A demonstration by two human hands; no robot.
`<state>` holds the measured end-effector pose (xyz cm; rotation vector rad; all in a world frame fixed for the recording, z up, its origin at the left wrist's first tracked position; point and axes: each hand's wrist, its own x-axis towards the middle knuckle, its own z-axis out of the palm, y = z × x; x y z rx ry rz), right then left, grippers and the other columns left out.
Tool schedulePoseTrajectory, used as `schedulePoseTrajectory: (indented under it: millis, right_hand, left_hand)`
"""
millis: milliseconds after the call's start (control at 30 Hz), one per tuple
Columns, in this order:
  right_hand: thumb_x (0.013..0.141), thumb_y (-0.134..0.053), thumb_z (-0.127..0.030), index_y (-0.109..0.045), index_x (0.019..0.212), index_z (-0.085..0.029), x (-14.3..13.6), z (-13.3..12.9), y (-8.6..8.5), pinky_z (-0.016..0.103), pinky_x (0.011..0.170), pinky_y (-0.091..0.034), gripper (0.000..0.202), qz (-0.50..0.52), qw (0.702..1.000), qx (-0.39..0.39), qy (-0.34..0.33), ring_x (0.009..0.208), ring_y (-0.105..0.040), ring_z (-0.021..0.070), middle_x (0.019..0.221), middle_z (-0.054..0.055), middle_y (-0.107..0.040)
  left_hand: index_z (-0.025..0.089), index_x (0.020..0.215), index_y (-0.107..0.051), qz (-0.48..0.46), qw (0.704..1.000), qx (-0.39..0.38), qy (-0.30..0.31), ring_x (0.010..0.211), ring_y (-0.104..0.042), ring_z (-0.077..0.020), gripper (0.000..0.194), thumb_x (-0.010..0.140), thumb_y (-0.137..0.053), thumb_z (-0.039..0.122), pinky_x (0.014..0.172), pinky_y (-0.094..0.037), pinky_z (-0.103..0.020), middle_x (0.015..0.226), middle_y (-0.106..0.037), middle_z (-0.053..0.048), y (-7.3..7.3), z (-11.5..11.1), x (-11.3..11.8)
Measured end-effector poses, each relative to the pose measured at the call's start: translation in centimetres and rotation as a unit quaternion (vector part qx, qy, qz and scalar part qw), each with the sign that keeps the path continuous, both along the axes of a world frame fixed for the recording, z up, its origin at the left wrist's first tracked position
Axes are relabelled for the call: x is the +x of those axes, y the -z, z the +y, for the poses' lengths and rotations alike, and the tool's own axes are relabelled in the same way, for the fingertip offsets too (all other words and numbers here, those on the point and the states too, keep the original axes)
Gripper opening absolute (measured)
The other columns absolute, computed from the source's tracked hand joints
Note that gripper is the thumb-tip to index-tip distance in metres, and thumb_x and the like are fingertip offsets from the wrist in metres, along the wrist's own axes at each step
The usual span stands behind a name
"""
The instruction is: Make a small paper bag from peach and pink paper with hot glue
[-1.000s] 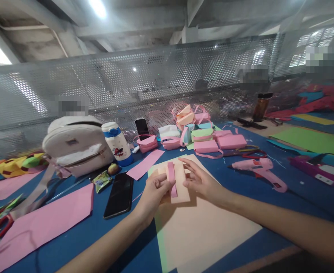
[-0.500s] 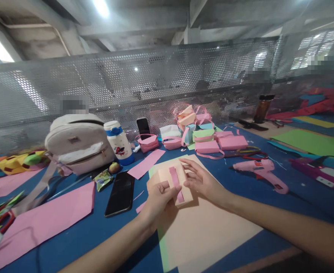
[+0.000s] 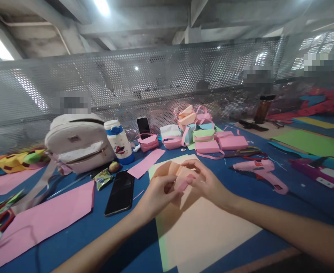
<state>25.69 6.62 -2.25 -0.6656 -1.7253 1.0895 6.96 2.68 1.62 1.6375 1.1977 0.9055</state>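
Between my two hands is a small peach folded-paper bag (image 3: 167,169) with a pink paper strip (image 3: 185,183) across its front. My left hand (image 3: 158,194) grips its near left side, thumb in front and fingers partly hidden behind. The fingers of my right hand (image 3: 209,182) are closed on the right side, by the upper end of the strip. The bag is tilted, its peach flap rising behind my left fingers. Under my hands lies a large peach paper sheet (image 3: 212,231), with a green sheet (image 3: 163,250) showing along its left edge.
A pink glue gun (image 3: 258,167) lies to the right, near scissors (image 3: 255,153). Several small paper bags (image 3: 207,146) stand behind. To the left are a phone (image 3: 119,193), pink paper (image 3: 47,220), a white backpack (image 3: 78,144) and a bottle (image 3: 120,144).
The paper bag has been turned and tilted, so its front no longer faces up flat. My right fingers have closed in on the strip's end; my left hand has shifted its hold.
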Motion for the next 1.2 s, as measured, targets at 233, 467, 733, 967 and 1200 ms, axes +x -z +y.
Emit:
schedulePoseTrajectory:
  millis: [233,467,733,967,1200]
  right_hand:
    - [0.093,-0.060,-0.038,-0.058,0.119,-0.031,0.1,0.3,-0.2,0.036,0.097,-0.046,0.027,-0.033,0.996,0.080,0.019,0.113,-0.054,0.0228,0.121,0.005,-0.054]
    - [0.088,-0.068,-0.034,-0.064,0.105,-0.026,1.0,1.3,-0.7,0.045,0.107,-0.038,0.020,-0.191,0.967,0.167,-0.021,0.125,-0.042,0.0264,0.128,0.009,-0.046]
    - [0.085,-0.070,-0.032,-0.054,0.077,-0.022,1.0,1.5,-0.6,0.039,0.100,-0.043,0.021,-0.207,0.969,0.131,-0.030,0.122,-0.042,0.0238,0.123,0.006,-0.050]
    - [0.087,-0.068,-0.032,-0.057,0.080,-0.021,1.0,1.6,-0.5,0.038,0.100,-0.042,0.017,-0.203,0.971,0.121,-0.045,0.120,-0.043,0.0239,0.121,0.006,-0.051]
    - [0.089,-0.063,-0.025,-0.055,0.106,-0.024,0.6,1.4,0.2,0.033,0.089,-0.043,0.019,-0.154,0.982,0.112,-0.005,0.106,-0.050,0.0204,0.111,0.004,-0.053]
  left_hand:
    - [0.018,0.059,-0.043,0.156,0.977,0.106,0.097,0.059,-0.031,-0.0110,0.019,0.073,-0.054,0.012,0.054,-0.023,-0.024,0.061,-0.030,0.007,-1.6,1.1,-1.9]
    - [0.013,0.092,-0.070,0.228,0.960,0.093,0.136,0.061,-0.032,-0.0114,0.018,0.079,-0.060,0.021,0.056,-0.026,-0.022,0.063,-0.039,0.005,-1.4,1.9,-2.9]
    - [0.017,0.060,-0.047,0.298,0.944,0.078,0.121,0.058,-0.028,-0.0111,0.020,0.072,-0.063,0.019,0.053,-0.021,-0.024,0.060,-0.030,0.007,-2.3,1.7,-3.2]
    - [0.019,0.055,-0.032,0.302,0.941,0.074,0.136,0.057,-0.025,-0.0106,0.029,0.067,-0.057,0.011,0.053,-0.017,-0.027,0.058,-0.025,0.007,-2.7,1.4,-3.3]
    - [0.016,0.059,-0.052,0.273,0.947,0.067,0.153,0.057,-0.031,-0.0106,0.012,0.069,-0.055,0.012,0.053,-0.022,-0.024,0.058,-0.035,0.006,-2.5,1.3,-3.3]
